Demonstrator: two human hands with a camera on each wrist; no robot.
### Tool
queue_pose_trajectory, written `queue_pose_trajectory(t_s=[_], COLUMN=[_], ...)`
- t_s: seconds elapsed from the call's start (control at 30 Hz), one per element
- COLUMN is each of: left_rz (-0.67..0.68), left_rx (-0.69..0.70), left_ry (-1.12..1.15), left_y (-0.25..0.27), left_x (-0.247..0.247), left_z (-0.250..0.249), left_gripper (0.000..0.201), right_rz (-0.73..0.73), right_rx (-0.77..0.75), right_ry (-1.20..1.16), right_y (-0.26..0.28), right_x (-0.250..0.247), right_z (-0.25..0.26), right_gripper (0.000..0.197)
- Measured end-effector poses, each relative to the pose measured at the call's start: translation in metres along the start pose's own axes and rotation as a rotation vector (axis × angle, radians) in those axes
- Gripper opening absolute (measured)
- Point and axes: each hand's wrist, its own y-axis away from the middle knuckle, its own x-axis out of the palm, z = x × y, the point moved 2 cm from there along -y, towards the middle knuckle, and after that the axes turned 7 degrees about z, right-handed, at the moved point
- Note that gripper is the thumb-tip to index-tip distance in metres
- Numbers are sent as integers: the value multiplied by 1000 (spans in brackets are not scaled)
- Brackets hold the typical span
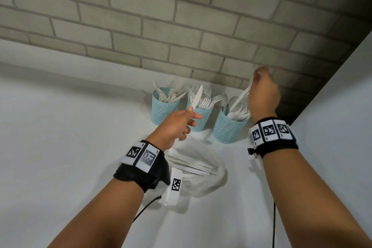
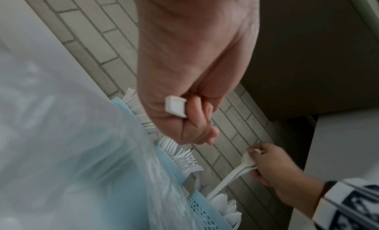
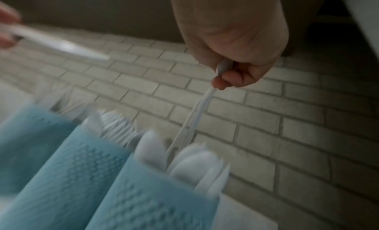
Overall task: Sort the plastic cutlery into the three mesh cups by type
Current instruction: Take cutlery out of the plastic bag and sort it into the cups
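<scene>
We see a plain white countertop (image 1: 60,127) filling the lower half of the head view, running back to a wall of pale grey bricks (image 1: 161,26) across the top of the frame; a white panel (image 1: 342,106) closes in the right edge, with deep shadow in the corner where it meets the bricks.

Three light blue mesh cups stand in a row against the wall at centre frame. The left mesh cup (image 1: 164,109) holds white plastic knives, the middle mesh cup (image 1: 201,119) white forks, the right mesh cup (image 1: 228,129) white spoons.

Our left hand (image 1: 177,125), at centre, pinches a white plastic knife (image 1: 196,97) by its handle, blade pointing up in front of the middle cup. Our right hand (image 1: 263,94), upper right of centre, pinches the handle end of a white plastic spoon (image 1: 240,97) whose lower end sits inside the right cup among the others.

Below the cups, a clear plastic bag (image 1: 203,167) lies on the counter with more white cutlery inside; which types we cannot tell, since the wrists partly cover it. Both wrists wear black bands with printed square markers, and the wrist views are blurred.
</scene>
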Motion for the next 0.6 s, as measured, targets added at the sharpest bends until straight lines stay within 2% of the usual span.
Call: queue_pose_trajectory(t_s=[0.17,0.23,0.27,0.33,0.37,0.43,0.5,0.53,0.6], left_rz=[62,64,66,69,69,68,65,57,-7], left_rx=[-6,3,10,26,34,50,71,86,104], left_ry=[59,40,33,34,36,42,69,99,138], left_y=[-4,-4,-3,-4,-4,-5,-5,-5,-3], left_x=[-4,-7,-8,-9,-7,-5,-4,-4,-8], left_z=[3,4,4,4,4,2,0,-1,-2], left_gripper=[40,40,39,39,39,38,37,38,40], right_rz=[412,460,424,349,388,629,840,859,739], right_rx=[-97,-113,-139,-194,-200,-157,-146,-171,-191], right_ry=[249,331,333,135,-55,-446,-602,-635,-691], right_y=[14,16,16,19,20,28,36,36,28], right_x=[58,61,57,45,37,27,22,21,20], right_z=[-20,-16,-8,16,30,60,82,91,103], right_gripper=[28,30,30,32,35,37,29,23,14])
